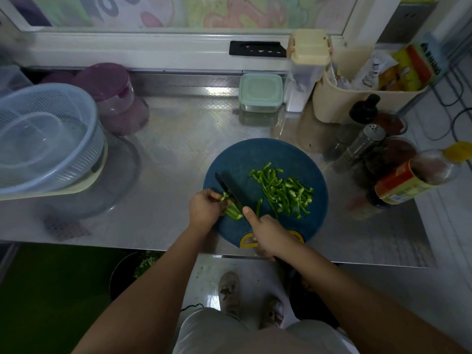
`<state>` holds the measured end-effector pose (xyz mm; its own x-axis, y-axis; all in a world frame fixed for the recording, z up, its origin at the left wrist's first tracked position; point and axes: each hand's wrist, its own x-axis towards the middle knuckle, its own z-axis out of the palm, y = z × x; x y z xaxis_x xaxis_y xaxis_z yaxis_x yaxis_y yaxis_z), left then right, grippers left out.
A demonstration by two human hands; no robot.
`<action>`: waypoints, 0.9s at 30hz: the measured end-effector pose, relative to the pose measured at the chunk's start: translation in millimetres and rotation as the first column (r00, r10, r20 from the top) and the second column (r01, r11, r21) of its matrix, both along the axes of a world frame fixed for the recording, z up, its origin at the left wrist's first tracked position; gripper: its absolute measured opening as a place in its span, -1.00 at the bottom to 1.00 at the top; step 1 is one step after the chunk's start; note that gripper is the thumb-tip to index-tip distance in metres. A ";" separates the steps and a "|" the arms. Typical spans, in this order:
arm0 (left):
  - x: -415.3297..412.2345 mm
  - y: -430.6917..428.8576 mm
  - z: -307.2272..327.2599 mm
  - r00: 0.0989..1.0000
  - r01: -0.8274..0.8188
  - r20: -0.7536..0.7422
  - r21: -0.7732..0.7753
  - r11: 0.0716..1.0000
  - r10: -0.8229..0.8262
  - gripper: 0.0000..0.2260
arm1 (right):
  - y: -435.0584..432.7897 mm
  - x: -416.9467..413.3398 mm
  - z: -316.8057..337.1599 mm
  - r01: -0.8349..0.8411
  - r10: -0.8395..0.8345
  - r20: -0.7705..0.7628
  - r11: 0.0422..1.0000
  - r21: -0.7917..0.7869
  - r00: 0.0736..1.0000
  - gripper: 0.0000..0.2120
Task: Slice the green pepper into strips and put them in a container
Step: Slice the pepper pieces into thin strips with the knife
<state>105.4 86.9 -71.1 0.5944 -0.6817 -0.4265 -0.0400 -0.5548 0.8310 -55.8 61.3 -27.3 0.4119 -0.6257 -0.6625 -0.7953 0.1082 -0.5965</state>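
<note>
Looking down in the head view, the person is pressing the uncut green pepper piece [232, 210] onto the left part of the round blue cutting board [255, 154]. The left hand [204, 208] is curling its fingers round the piece's left side. The right hand [268, 233] is clamping the knife [228, 191] by its handle, with the forefinger lying straight along the spine. The blade is running from near right to far left, and the piece's long axis appears to be lying almost parallel to it, touching its left face. So the holding fingers are sitting just beyond the piece from the edge, and the next cut is likely calling for a small shift leftward, towards them. The cut strips [283, 192] are lying heaped on the board's right half. The green-lidded container [260, 92] is standing closed at the back of the counter, well apart.
</note>
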 end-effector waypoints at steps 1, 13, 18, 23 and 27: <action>-0.2 -0.1 0.7 1.000 -0.003 -0.010 0.001 1.000 0.003 -0.75 | -1.2 0.6 3.5 -0.006 0.006 -0.003 1.000 -0.004 1.000 -0.42; 0.7 -1.6 0.3 0.997 -0.034 -0.073 0.010 0.999 0.034 -0.73 | 13.2 3.9 -3.6 -0.023 0.017 -0.053 0.993 -0.115 0.998 -0.42; 2.4 -0.6 -2.4 0.998 -0.005 -0.067 -0.007 1.000 0.004 -0.75 | 22.1 6.3 -13.7 0.041 -0.042 0.000 0.991 -0.126 0.999 -0.41; 0.8 -0.6 -3.3 0.999 0.000 -0.041 -0.005 1.000 0.000 -0.75 | 21.6 5.9 -14.9 0.064 -0.063 0.007 0.993 -0.102 0.998 -0.42; 1.0 -2.2 -3.6 0.998 -0.011 -0.055 0.007 1.000 0.012 -0.76 | 16.4 5.4 -11.3 0.078 -0.078 0.000 0.997 -0.027 0.997 -0.44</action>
<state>106.4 84.8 -74.6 0.5779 -0.6718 -0.4634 0.0118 -0.5608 0.8278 -50.4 77.7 -38.6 0.3601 -0.6736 -0.6454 -0.7857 0.1540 -0.5991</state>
